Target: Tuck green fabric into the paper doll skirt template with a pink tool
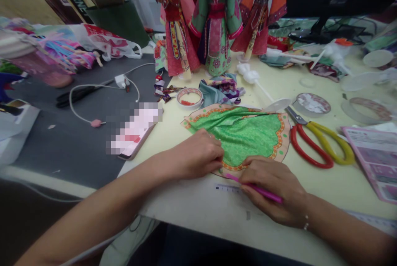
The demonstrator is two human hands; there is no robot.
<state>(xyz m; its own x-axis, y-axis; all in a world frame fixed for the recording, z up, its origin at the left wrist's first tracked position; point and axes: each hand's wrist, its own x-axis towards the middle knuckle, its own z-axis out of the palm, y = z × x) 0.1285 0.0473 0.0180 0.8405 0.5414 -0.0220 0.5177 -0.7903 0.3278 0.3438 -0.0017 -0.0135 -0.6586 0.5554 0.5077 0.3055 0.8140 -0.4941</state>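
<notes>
One tape roll [190,106], red scrap [186,102] inside

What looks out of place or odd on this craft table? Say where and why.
The green fabric puckers in creases near its top edge, not lying flat on its scalloped orange-bordered backing, beside the left hand.

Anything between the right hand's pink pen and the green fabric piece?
Nothing visible. The pink pen in the right hand reaches the lower edge of the green fabric piece; the left hand rests on the piece beside the tip, not between them.
</notes>
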